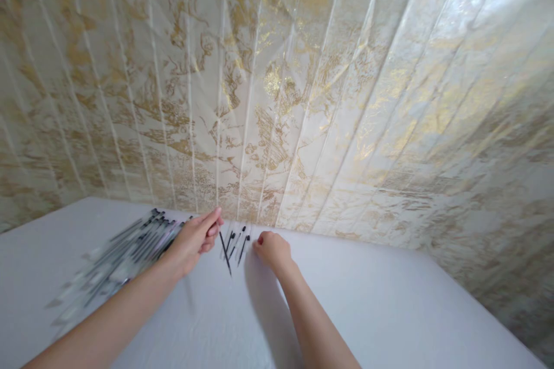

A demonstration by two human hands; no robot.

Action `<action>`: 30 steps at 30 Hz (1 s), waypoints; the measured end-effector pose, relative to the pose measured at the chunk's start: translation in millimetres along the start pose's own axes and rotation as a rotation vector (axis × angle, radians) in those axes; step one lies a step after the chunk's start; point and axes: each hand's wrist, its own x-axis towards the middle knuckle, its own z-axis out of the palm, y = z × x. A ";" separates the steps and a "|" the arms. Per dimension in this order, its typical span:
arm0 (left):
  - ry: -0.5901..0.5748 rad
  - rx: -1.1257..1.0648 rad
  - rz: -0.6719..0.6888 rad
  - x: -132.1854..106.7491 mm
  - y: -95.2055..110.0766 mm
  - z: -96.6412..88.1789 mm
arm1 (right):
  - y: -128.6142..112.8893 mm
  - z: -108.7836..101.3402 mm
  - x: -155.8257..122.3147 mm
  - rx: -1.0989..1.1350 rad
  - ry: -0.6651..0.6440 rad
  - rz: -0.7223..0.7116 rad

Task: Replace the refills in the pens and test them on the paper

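Observation:
My left hand [197, 242] is closed, with thumb and fingers pinched together. A thin black pen refill [225, 254] slants down from just below its fingertips, its pointed end low, and seems to be held there. My right hand [272, 250] is curled closed a little to the right; whatever is in its fingers, if anything, is hidden. Between the hands, a few clear gel pens with black caps [244, 248] lie on the white table [372, 305]. Left of and partly behind my left hand spreads a large pile of similar pens [130, 250], blurred toward the near end.
A pleated, shiny sheet with a gold pattern [268, 97] rises behind the table's far edge and continues round the right side. Bright light reflects off it at the upper right. The table's right edge slopes down toward the lower right corner.

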 end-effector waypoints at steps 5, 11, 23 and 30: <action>-0.081 0.263 -0.009 2.2 -3.7 3.5 | 3.6 -3.1 1.7 0.125 -0.015 -0.024; -0.091 0.413 0.160 28.7 -10.6 33.9 | 7.6 -22.2 1.2 0.402 -0.177 -0.240; -0.023 -0.010 -0.023 34.6 -13.9 50.4 | 12.8 -10.0 6.9 0.203 -0.056 0.040; -0.021 -0.298 -0.183 32.5 -10.8 44.9 | 3.6 0.3 8.7 0.125 0.024 0.057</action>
